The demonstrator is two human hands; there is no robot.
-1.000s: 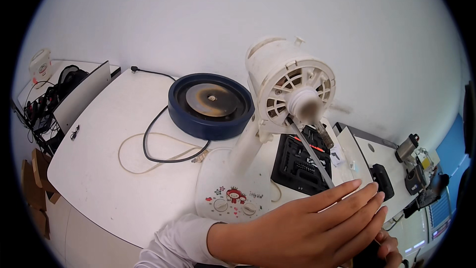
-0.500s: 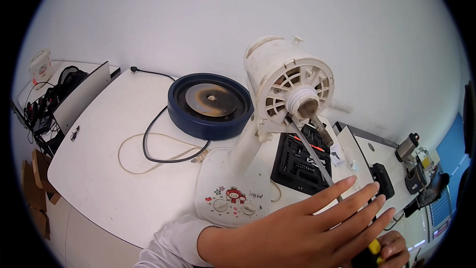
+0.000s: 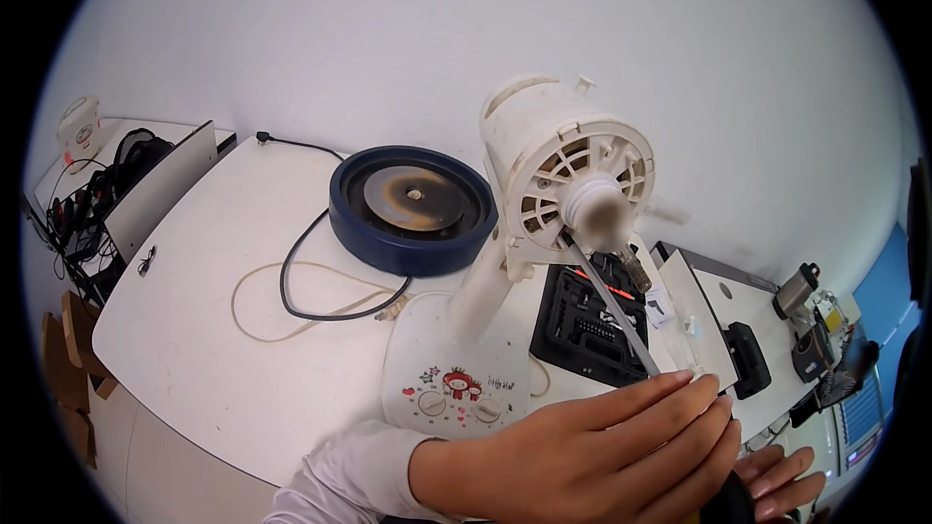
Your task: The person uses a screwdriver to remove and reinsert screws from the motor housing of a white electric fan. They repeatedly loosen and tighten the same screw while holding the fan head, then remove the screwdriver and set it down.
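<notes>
A white table fan (image 3: 581, 175) without blades or guard stands at the table's near side, its motor housing turned toward me. Its front hub and the tip of its shaft (image 3: 636, 270) look partly smeared. The metal shank of a screwdriver (image 3: 621, 318) slants up to the slotted motor face just below the hub. My left hand (image 3: 607, 446) is closed around the screwdriver at its lower end, back of the hand toward me. Beside the black handle (image 3: 728, 503), my right hand (image 3: 784, 480) has its fingers loosened and stretched out, its palm hidden.
A blue round wheel-like ring (image 3: 413, 250) with a scorched metal disc (image 3: 417, 199) lies left of the fan, a dark cable (image 3: 289, 281) beside it. Behind the fan's column is a black tool case (image 3: 573, 330). A thermos (image 3: 798, 289) stands on the right-hand table.
My left hand's spread fingers have drawn together around the screwdriver. My right hand's fingers have loosened from the handle and stretched out. The fan has barely shifted.
</notes>
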